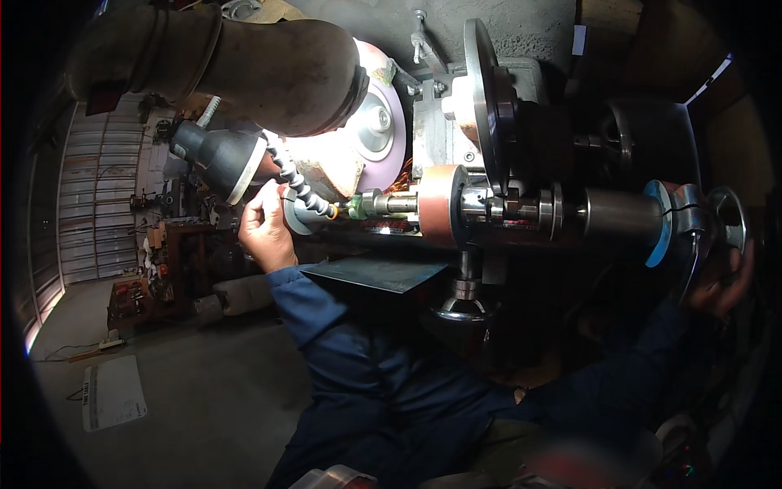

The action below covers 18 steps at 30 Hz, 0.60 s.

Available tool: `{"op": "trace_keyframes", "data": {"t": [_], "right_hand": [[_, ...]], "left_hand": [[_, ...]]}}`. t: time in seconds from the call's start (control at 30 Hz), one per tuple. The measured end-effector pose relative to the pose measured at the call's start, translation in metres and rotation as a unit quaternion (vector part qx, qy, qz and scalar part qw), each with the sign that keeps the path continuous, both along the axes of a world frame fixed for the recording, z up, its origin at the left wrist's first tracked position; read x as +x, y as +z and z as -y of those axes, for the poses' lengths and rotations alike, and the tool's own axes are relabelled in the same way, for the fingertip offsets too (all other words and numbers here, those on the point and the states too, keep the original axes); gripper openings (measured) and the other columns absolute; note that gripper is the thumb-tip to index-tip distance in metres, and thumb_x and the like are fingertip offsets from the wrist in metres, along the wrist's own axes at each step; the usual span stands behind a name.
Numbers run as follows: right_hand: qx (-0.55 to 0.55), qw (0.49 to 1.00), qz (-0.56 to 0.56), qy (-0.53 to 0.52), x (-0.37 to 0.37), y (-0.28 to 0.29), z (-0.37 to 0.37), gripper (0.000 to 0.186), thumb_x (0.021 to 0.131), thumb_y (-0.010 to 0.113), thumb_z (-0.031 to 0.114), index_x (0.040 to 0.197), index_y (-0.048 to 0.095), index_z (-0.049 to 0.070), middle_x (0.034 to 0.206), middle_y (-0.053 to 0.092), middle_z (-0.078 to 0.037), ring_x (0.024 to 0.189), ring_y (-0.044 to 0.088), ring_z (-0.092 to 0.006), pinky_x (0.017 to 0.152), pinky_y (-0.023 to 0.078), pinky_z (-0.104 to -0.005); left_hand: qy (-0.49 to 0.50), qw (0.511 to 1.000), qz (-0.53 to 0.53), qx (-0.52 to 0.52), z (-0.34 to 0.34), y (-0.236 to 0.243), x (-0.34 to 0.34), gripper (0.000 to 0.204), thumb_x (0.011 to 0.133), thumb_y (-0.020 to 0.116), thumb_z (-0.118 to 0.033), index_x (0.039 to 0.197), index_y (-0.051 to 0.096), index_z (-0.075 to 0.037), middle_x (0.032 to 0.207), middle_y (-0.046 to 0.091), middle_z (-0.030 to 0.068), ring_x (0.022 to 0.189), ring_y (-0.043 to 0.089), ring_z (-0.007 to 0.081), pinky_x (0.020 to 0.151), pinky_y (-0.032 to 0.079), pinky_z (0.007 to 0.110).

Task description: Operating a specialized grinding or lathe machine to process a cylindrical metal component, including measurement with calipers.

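At the left end of a grinding machine, my left hand is closed, its fingertips on the edge of a round grey metal disc. Right of the disc, a stepped metal shaft lies level, with a reddish-brown round collar around the machine parts beside it. Behind the shaft stands a pale pink grinding wheel, with orange sparks close to its lower edge. My right hand, in dim light at the far right, has its fingers curled at the lower rim of a metal handwheel, next to a lever.
A thick duct crosses the upper left. Below it are a black lamp and a grey segmented hose. A large metal disc stands upright behind the shaft. A flat metal plate juts toward me, near a smaller handwheel.
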State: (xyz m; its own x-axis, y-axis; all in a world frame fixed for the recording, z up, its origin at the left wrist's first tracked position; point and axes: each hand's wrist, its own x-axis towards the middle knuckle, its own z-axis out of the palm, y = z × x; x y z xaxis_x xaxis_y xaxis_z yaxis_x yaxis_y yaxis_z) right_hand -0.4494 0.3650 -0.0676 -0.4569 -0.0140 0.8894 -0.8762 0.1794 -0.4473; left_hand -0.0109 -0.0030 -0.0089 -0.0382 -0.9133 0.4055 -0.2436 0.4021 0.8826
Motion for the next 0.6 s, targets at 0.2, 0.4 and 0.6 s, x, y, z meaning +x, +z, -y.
{"op": "trace_keyframes", "data": {"t": [0.2,0.4,0.6], "right_hand": [[-0.048,0.991,-0.034,-0.118,-0.009,-0.040,-0.001,0.035,0.098,0.044,0.018,0.118,0.053,-0.010,0.097,0.064,-0.019,0.087,0.062,-0.0218,0.071,0.051,-0.0294],[-0.123,0.992,-0.026,-0.011,0.001,-0.023,0.013,0.035,0.099,0.044,0.019,0.117,0.054,-0.010,0.099,0.063,-0.020,0.087,0.063,-0.0223,0.072,0.052,-0.0288],[-0.205,0.971,0.036,0.113,0.006,-0.030,0.026,0.036,0.099,0.043,0.020,0.117,0.055,-0.009,0.100,0.062,-0.021,0.088,0.063,-0.0229,0.073,0.052,-0.0283]], "left_hand": [[-0.011,1.000,0.003,0.014,-0.005,0.015,0.005,0.020,0.089,0.064,-0.008,0.101,0.063,0.007,0.094,0.068,0.0141,0.084,0.064,0.0144,0.080,0.052,0.027],[-0.017,0.999,-0.009,0.051,0.000,0.010,0.003,0.015,0.089,0.064,-0.008,0.099,0.065,0.004,0.092,0.068,0.0103,0.082,0.063,0.0114,0.076,0.051,0.024],[-0.008,1.000,0.007,0.021,-0.009,0.024,0.014,0.016,0.088,0.064,-0.007,0.100,0.065,0.004,0.092,0.068,0.0099,0.082,0.063,0.0116,0.077,0.051,0.025]]}}
